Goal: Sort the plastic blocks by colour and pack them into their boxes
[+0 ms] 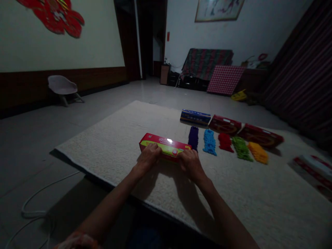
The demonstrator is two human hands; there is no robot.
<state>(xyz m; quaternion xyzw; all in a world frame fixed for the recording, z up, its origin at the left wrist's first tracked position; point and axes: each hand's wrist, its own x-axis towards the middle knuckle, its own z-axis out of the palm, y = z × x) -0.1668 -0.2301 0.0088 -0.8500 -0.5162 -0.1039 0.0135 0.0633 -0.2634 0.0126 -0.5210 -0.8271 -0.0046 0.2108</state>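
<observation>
A long red and yellow-green cardboard box (166, 142) lies crosswise in front of me, over the cream fleecy cover. My left hand (150, 154) grips its near side left of the middle, with the fingers curled on it. At the right end my right hand (190, 162) holds the same box, fingers bent over its edge. Just beyond that end lies a dark purple fuzzy strip (193, 138). Further right are similar strips in blue (209, 141), red (225, 142), green (241, 148) and orange (258, 152). The box's underside is hidden.
Behind the strips stand a blue box (195, 117) and two dark red boxes (225, 124) in a row. A red and white package (315, 169) lies at the right. The cover (109, 148) ends at a near edge; a pale cable (33, 211) loops on the floor.
</observation>
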